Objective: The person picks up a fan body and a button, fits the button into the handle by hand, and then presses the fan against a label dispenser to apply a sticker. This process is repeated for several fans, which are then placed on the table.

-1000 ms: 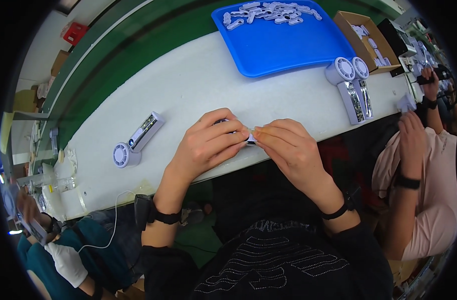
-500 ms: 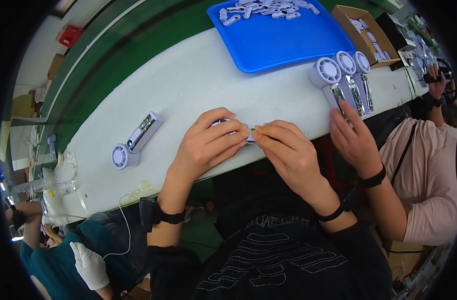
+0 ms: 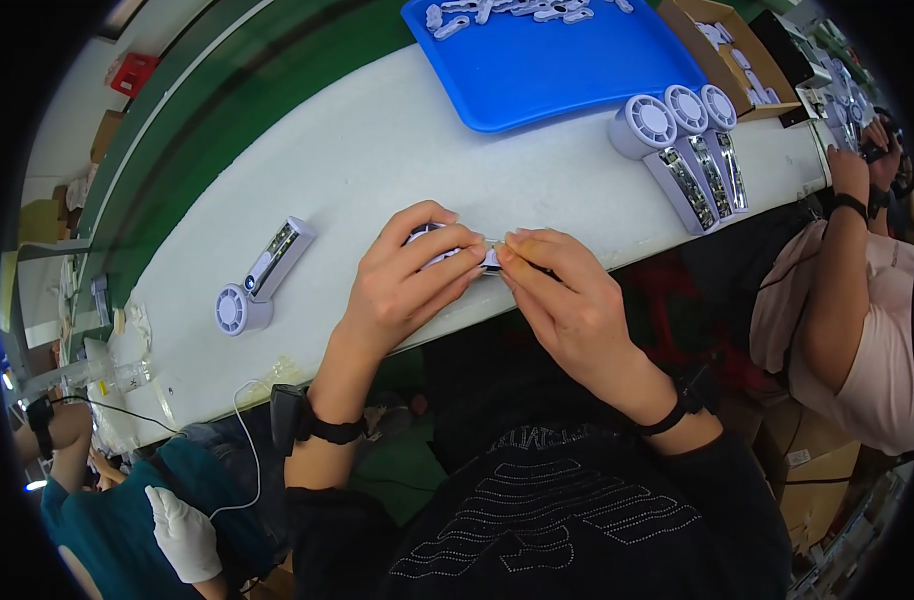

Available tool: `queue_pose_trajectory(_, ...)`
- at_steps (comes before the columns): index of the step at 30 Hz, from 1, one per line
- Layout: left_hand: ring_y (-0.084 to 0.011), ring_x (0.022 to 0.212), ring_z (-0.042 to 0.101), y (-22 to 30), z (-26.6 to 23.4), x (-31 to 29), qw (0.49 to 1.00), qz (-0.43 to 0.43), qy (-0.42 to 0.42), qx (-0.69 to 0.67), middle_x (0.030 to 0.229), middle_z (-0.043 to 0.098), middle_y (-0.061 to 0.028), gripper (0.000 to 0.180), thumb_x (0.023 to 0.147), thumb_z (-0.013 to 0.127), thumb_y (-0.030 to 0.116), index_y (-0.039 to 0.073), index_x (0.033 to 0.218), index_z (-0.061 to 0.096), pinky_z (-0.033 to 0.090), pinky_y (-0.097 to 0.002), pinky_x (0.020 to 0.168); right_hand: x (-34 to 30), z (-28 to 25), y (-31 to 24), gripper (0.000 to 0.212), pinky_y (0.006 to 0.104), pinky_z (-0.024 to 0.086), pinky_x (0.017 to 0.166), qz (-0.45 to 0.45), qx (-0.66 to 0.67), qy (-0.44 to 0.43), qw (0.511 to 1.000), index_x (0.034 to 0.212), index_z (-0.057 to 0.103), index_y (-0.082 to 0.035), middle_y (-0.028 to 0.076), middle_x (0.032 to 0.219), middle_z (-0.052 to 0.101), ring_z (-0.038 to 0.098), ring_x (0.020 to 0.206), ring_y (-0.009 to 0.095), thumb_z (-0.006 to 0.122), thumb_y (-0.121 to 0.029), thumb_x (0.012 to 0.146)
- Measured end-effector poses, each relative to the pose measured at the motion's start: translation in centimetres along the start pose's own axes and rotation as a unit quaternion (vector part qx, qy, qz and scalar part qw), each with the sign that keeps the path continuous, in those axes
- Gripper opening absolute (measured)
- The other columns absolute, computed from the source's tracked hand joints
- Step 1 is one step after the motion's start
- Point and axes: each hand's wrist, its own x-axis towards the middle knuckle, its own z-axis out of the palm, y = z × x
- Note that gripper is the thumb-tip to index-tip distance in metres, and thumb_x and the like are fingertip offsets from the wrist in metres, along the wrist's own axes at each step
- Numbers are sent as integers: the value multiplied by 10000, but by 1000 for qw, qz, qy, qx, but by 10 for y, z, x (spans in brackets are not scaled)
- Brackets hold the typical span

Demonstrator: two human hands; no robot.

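My left hand (image 3: 409,278) and my right hand (image 3: 562,290) meet over the near edge of the white bench (image 3: 377,160). Together they grip a small white fan unit (image 3: 485,256), mostly hidden under my fingers. The left hand's fingers wrap over its round head; the right hand's fingertips pinch its other end. A black band sits on each wrist.
One white handheld fan (image 3: 260,276) lies on the bench to the left. Three more fans (image 3: 685,138) lie side by side at the right, below a blue tray (image 3: 557,65) of small white parts. A cardboard box (image 3: 722,35) stands beyond. Another person's arm (image 3: 837,280) is at the right.
The neighbour's hand that reached to the three fans half a second ago has pulled back. My hands stay closed on the same unit, hardly moved.
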Motion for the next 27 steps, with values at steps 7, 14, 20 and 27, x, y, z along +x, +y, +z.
queue_pose_trajectory(7,-374,1055,691,2,-3,-1,1000,-3,-13,-2,1067,771,-111,301,750,888,17,-7,1034,789,615,-438,878,-3,-7,0,256,422,623,954,-11,-39,-20,999,1113,786,62,163,1160,772,759,1116,327,828,63,860)
queue_pose_trajectory(14,-370,1061,692,1,1,-2,1000,-3,-1,0,1068,776,-109,301,746,890,15,0,1033,800,619,-434,876,0,-4,11,234,434,623,965,-2,67,13,998,1081,786,68,178,1116,785,777,1071,343,831,75,852)
queue_pose_trajectory(20,-334,1087,695,0,0,-1,1000,3,-3,7,1086,777,-72,305,736,902,29,38,1030,818,616,-392,861,1,-10,4,267,435,617,940,-56,-35,-30,997,1086,765,82,165,1149,769,753,1100,337,830,59,828)
queue_pose_trajectory(27,-348,1150,678,12,-6,-6,998,-44,-30,43,1152,769,-42,336,721,919,70,82,1042,820,612,-396,891,-1,-1,9,334,441,591,933,-46,1,-24,999,1146,754,68,160,1220,750,726,1118,339,835,12,827)
